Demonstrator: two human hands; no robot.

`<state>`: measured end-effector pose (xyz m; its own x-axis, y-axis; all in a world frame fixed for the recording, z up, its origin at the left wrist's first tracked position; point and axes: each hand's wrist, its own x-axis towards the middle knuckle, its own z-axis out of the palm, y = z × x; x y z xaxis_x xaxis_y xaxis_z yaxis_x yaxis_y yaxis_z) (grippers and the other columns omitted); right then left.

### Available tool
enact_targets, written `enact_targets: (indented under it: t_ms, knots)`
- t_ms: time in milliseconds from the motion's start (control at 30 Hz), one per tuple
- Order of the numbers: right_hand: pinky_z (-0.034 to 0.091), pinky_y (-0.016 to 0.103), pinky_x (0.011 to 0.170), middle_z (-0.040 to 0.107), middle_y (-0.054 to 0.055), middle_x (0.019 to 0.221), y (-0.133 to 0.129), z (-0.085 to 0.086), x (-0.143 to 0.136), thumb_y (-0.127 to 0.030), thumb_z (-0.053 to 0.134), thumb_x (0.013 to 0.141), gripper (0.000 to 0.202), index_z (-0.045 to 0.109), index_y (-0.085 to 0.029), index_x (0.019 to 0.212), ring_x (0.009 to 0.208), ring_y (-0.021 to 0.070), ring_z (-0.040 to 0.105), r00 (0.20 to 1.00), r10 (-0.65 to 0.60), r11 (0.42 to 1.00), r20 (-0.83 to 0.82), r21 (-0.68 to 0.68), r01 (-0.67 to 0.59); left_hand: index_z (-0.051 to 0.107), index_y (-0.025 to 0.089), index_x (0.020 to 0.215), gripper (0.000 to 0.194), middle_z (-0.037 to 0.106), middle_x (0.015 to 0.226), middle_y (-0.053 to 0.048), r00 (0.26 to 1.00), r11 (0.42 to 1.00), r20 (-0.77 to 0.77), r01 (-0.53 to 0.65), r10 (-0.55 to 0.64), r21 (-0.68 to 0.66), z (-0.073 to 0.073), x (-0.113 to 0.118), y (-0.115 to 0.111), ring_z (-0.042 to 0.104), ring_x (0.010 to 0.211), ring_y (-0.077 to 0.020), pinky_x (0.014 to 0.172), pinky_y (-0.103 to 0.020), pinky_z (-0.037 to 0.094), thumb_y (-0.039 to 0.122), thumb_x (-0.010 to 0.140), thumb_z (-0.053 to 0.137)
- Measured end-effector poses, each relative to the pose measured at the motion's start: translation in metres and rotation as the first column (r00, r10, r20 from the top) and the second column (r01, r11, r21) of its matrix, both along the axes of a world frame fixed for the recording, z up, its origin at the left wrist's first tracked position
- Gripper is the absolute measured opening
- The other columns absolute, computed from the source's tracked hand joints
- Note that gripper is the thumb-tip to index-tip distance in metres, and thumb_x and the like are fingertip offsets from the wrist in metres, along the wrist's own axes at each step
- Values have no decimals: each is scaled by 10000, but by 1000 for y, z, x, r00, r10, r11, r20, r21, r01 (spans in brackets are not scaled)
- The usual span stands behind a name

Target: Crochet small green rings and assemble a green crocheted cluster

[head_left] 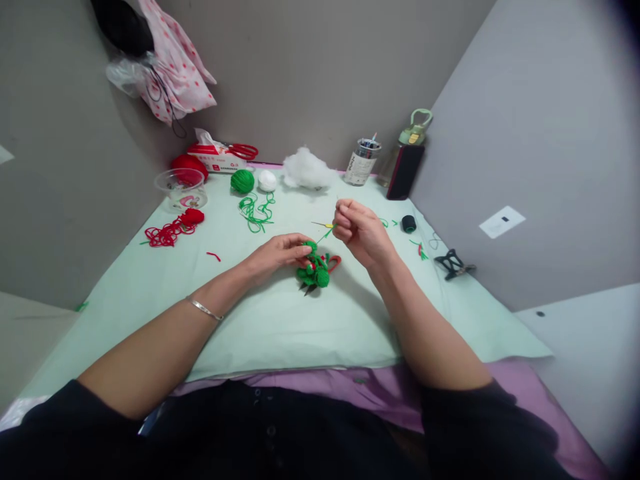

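My left hand (281, 257) is closed on a small green crocheted piece (311, 248), thumb on top. A strand of green yarn (325, 236) runs taut from that piece up to my right hand (357, 227), whose fingers are pinched together around it. A thin, pale needle-like tip seems to poke out above those fingers, too small to be sure of. Just under the piece lies a larger green crocheted figure (321, 277) with red and white bits. It partly covers scissors with orange handles (335, 263). A yellow-handled crochet hook (326, 225) rests behind, between my hands.
Red yarn (170, 231), a plastic tub (181, 193), a tissue box (217, 159) with red scissors, a green ball (243, 181), a white ball (267, 181) and stuffing (307, 168) line the back left. Right: pen holder (361, 163), phone (406, 172), black thread spool (409, 223), claw clip (453, 265).
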<state>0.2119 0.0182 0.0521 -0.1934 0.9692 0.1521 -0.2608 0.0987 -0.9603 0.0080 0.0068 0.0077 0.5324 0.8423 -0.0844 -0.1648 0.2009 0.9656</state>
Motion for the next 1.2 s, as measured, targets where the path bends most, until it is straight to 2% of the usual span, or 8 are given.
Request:
enact_targets:
  t_ms: [67, 167, 267, 367, 433, 500, 900, 1200]
  knots:
    - [332, 235, 501, 471, -65, 640, 0, -3, -1, -373, 734, 791, 270, 527, -224, 880, 524, 85, 396, 999, -28, 999, 36, 31, 27, 753, 174, 985, 299, 738, 890, -48, 999, 999, 30, -41, 41, -16, -2, -3, 3, 666, 775, -163, 813, -327, 507, 334, 749, 843]
    - [378, 255, 542, 607, -21, 719, -2, -9, -5, -343, 694, 842, 176, 583, -217, 896, 567, 104, 482, 975, -158, 973, 156, 196, 126, 756, 181, 1047, 338, 739, 945, -43, 994, 996, 65, -84, 85, -28, -4, -6, 6, 669, 830, -155, 867, -317, 502, 313, 749, 846]
    - [434, 284, 634, 655, 17, 840, -5, -13, -8, -275, 664, 885, 65, 662, -212, 868, 654, 127, 544, 869, -359, 867, 340, 466, 176, 756, 185, 1058, 354, 736, 927, -28, 989, 993, 91, -116, 119, -36, -5, -8, 8, 671, 833, -147, 884, -313, 502, 295, 737, 859]
    - [427, 293, 687, 629, 21, 831, -10, -16, -11, -215, 632, 917, 91, 710, -219, 871, 700, 145, 546, 697, -527, 741, 486, 665, 97, 755, 178, 1057, 343, 738, 943, -28, 983, 989, 117, -139, 144, -48, -4, -9, 10, 682, 849, -145, 899, -309, 510, 279, 746, 856]
    - [400, 284, 654, 601, 12, 766, -12, -17, -12, -194, 618, 928, 112, 721, -214, 890, 664, 141, 524, 625, -569, 699, 534, 714, 26, 752, 164, 1054, 320, 746, 982, -42, 979, 988, 136, -144, 151, -59, -4, -9, 10, 697, 875, -153, 931, -318, 515, 268, 765, 842]
    - [387, 271, 634, 593, 6, 740, -13, -17, -12, -178, 609, 932, 121, 724, -205, 908, 646, 134, 522, 602, -574, 683, 556, 730, -23, 750, 151, 1055, 290, 754, 1011, -59, 976, 987, 151, -146, 155, -70, -4, -10, 11, 708, 887, -157, 955, -325, 519, 252, 792, 819]
    - [368, 256, 629, 650, 9, 769, -14, -17, -10, -125, 603, 885, 154, 743, -189, 884, 618, 118, 512, 518, -463, 775, 719, 612, -156, 738, 131, 1064, 217, 760, 966, -74, 970, 982, 163, -165, 179, -93, -3, -10, 12, 722, 855, -158, 912, -320, 555, 177, 852, 744]
    - [355, 268, 643, 674, 13, 767, -15, -15, -11, -130, 596, 863, 154, 738, -189, 862, 626, 123, 513, 513, -394, 833, 763, 532, -151, 756, 155, 1002, 352, 742, 916, -38, 968, 975, 121, -223, 220, 16, -8, -10, 14, 706, 830, -167, 896, -349, 528, 239, 683, 882]
